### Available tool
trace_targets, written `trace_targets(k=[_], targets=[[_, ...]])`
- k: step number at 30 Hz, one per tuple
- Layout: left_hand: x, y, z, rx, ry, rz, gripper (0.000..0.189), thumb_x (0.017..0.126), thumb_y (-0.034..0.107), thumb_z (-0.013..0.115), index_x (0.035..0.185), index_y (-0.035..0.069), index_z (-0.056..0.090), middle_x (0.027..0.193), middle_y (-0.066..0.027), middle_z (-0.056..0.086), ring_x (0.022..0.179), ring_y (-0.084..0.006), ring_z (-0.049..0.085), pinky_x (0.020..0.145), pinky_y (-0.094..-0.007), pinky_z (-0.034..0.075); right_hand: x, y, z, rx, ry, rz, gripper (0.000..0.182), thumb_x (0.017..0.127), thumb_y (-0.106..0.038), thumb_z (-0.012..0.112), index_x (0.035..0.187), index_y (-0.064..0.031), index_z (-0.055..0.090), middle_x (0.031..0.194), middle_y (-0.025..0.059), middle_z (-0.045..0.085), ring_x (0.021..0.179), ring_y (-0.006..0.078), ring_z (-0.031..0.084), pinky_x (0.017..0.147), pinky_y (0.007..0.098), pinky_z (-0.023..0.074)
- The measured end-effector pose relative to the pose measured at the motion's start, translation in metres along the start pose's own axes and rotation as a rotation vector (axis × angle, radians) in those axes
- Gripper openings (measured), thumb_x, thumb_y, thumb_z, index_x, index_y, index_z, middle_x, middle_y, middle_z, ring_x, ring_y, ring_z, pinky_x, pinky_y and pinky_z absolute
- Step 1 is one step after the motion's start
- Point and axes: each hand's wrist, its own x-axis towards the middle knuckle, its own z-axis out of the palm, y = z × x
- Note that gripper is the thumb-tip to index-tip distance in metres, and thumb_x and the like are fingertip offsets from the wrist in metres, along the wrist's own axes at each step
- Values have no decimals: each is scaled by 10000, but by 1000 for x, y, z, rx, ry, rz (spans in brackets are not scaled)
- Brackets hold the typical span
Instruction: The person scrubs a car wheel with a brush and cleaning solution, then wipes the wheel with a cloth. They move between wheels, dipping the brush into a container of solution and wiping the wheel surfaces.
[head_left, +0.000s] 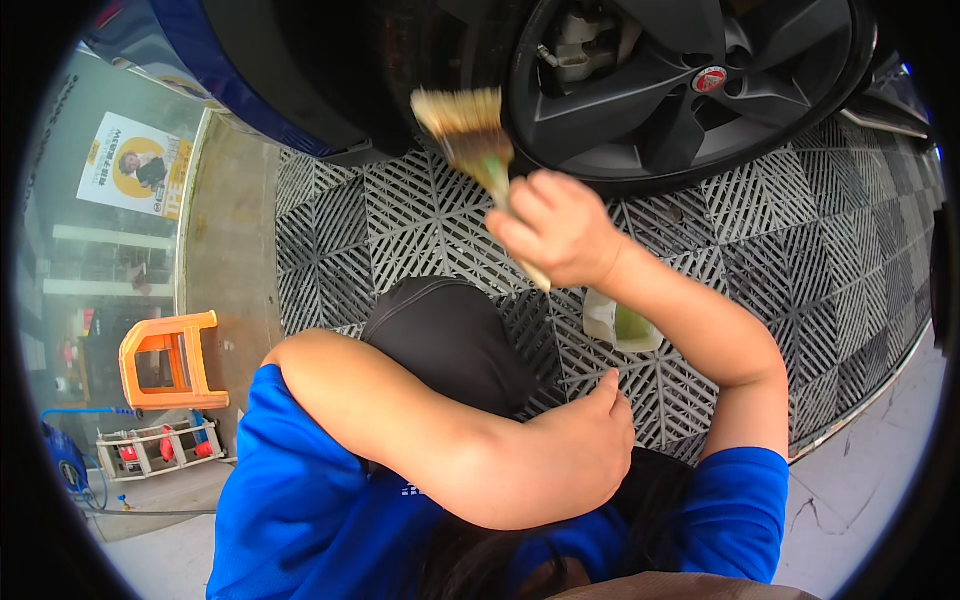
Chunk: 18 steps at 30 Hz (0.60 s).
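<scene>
My right hand (559, 229) grips the pale handle of a wide flat paintbrush (480, 154). Its light bristles, brown near the base, point away from me beside the black tyre (457, 56) of a car wheel; whether they touch it I cannot tell. The dark alloy rim (637, 120) has a red centre cap. My left hand (585, 442) lies across my body with fingers extended, and nothing shows in it; its palm is hidden. Below my right forearm, a small whitish container (622, 326) with something green inside stands on the floor.
Grey slatted plastic floor tiles (427, 217) lie under the wheel. Blue car bodywork (247, 90) hangs over at the upper left. At the left are an orange plastic stool (172, 364), a metal rack (157, 450) with red items, a blue hose reel (67, 461) and a glass wall with a poster.
</scene>
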Motion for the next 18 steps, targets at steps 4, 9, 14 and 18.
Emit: trace_targets(k=[4, 9, 14, 18], targets=[[-1, 3, -3, -16, 40, 12, 364, 848, 253, 553, 1038, -34, 669, 1051, -218, 666, 1066, -366, 610, 994, -522, 433, -85, -10, 28, 122, -590, 265, 237, 714, -140, 667, 934, -78, 606, 878, 84, 556, 860, 274, 576, 701, 375, 510], [0, 7, -1, 8, 64, 9, 338, 842, 247, 554, 1001, -27, 673, 994, -183, 670, 998, -339, 616, 980, -511, 442, -44, -2, 7, 243, -521, 370, 250, 718, -80, 667, 962, -98, 616, 898, 128, 589, 871, 321, 606, 692, 414, 537], [2, 5, 11, 1, 54, 20, 275, 816, 222, 569, 936, -3, 673, 888, -126, 649, 946, -310, 609, 974, -491, 449, 87, 28, -78, 372, 148, 207, 171, 758, -46, 719, 915, -75, 659, 827, 97, 614, 698, 251, 624, 621, 338, 517], [-4, -1, 16, 16, 86, 31, 288, 862, 245, 562, 959, -8, 660, 937, -136, 649, 970, -307, 606, 975, -494, 449, 116, 69, -156, 281, 656, 274, 172, 987, -62, 532, 1021, 41, 665, 901, 114, 704, 729, 146, 674, 730, 246, 541]])
